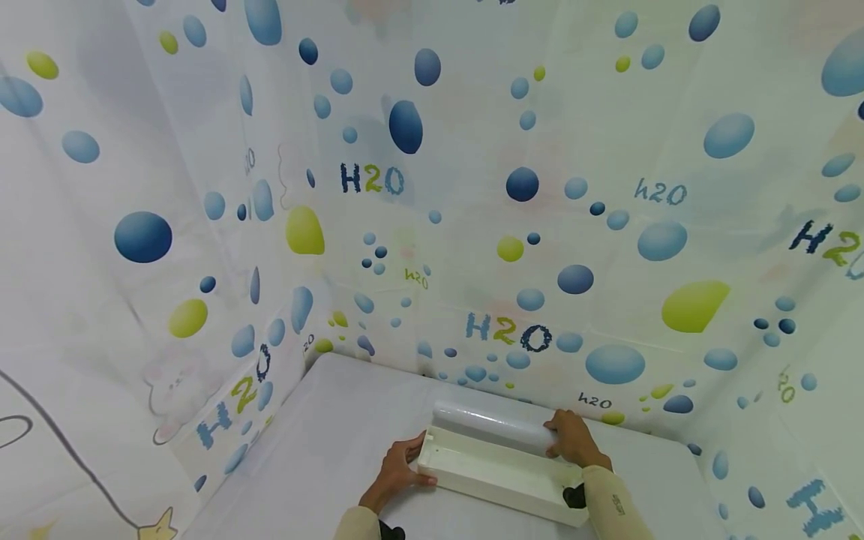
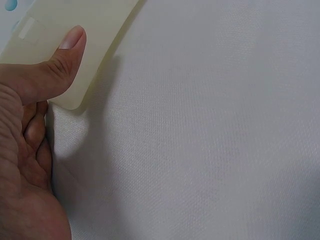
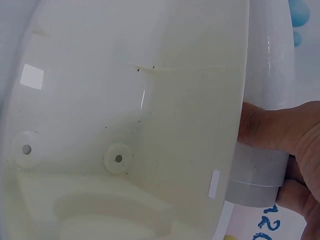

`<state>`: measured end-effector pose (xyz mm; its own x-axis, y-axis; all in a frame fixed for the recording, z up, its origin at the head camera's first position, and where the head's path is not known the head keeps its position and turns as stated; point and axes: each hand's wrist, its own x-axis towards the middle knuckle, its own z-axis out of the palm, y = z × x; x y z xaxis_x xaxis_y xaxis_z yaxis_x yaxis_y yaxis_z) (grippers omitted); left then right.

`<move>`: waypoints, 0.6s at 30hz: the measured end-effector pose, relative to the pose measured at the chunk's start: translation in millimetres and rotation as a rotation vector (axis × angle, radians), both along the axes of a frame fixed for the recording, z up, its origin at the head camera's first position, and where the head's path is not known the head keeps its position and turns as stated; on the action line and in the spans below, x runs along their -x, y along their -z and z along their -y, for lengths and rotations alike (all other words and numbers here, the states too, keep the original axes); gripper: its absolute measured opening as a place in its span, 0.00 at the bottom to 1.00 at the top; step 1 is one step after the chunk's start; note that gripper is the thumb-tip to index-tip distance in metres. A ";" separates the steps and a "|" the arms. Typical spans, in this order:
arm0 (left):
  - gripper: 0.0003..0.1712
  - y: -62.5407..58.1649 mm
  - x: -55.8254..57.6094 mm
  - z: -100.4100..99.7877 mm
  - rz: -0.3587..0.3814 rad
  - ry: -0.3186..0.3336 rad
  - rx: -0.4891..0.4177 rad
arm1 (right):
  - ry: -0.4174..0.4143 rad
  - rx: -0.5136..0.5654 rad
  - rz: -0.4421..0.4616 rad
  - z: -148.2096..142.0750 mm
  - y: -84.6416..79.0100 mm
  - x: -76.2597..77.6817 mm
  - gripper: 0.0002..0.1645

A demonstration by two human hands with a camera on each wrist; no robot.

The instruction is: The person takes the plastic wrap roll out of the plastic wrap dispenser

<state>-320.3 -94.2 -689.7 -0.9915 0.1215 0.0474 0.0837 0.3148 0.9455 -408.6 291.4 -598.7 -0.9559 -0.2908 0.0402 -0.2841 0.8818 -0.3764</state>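
Observation:
A long cream plastic box (image 1: 496,466) lies with its open side up at the front of the table. My left hand (image 1: 397,471) grips its left end, thumb on the front wall and fingers at the end and behind. Directly behind the box lies a roll of clear plastic wrap (image 1: 489,423). Around the right end of that roll, my right hand (image 1: 574,437) curls, thumb on the box side. In the right wrist view, the inside of the box (image 3: 195,115) shows two round holes and a moulded shape; the roll's end (image 3: 255,192) shows beside it.
A white cloth covers the table (image 1: 317,450). Hanging curtains (image 1: 459,247) with blue and green drops and H2O lettering stand close behind it and at both sides. Black wrist camera straps (image 1: 575,496) sit at the sleeves.

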 end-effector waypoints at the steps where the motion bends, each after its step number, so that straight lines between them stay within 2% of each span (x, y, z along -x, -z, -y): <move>1: 0.61 0.0 0.0 0.0 -0.001 0.001 -0.002 | 0.004 0.000 0.004 -0.1 0.4 0.7 0.33; 13: 0.61 6.4 3.7 1.7 -0.042 0.015 0.022 | 0.014 -0.013 -0.004 0.7 7.5 4.2 0.33; 18: 0.61 3.7 2.3 1.0 -0.048 0.022 0.038 | 0.014 -0.012 -0.004 -0.2 10.3 3.2 0.32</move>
